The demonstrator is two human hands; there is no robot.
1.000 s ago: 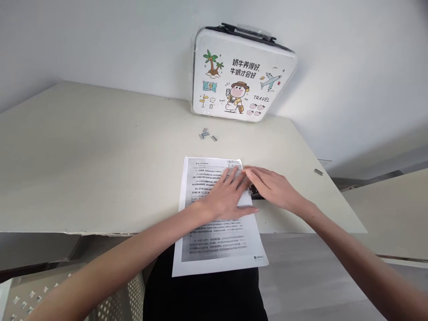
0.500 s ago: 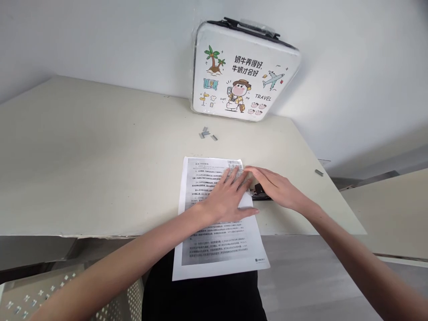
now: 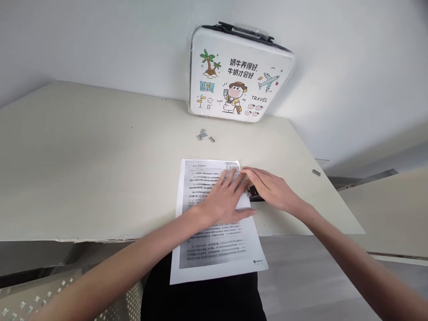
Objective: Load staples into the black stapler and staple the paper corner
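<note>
Change: I log less of the stapler (image 3: 254, 193) showing under the right hand (image 3: 274, 189) than half a second ago; the left hand (image 3: 224, 200) keeps its place on the paper (image 3: 214, 243). I judge the paper steadied while the right hand lowers onto the stapler.

Count, left to right, clock centred on the paper:
- Chair (image 3: 36, 299), one, perforated, 8 o'clock.
- Paper, one visible, on the table (image 3: 100, 169), overhanging at 6 o'clock; I cannot tell if more lie beneath.
- Staple strips (image 3: 202, 135), at least three, overlapping, 12 o'clock.
- Hands, two: left flat, fingers spread; right arched over the stapler, grip hidden, cannot tell.
- Case (image 3: 240, 80), one, past 12.
- Stapler, one, partly covered, named by judgement, 2 o'clock.
- Lone strip (image 3: 316, 172), one, farther towards 2.
</note>
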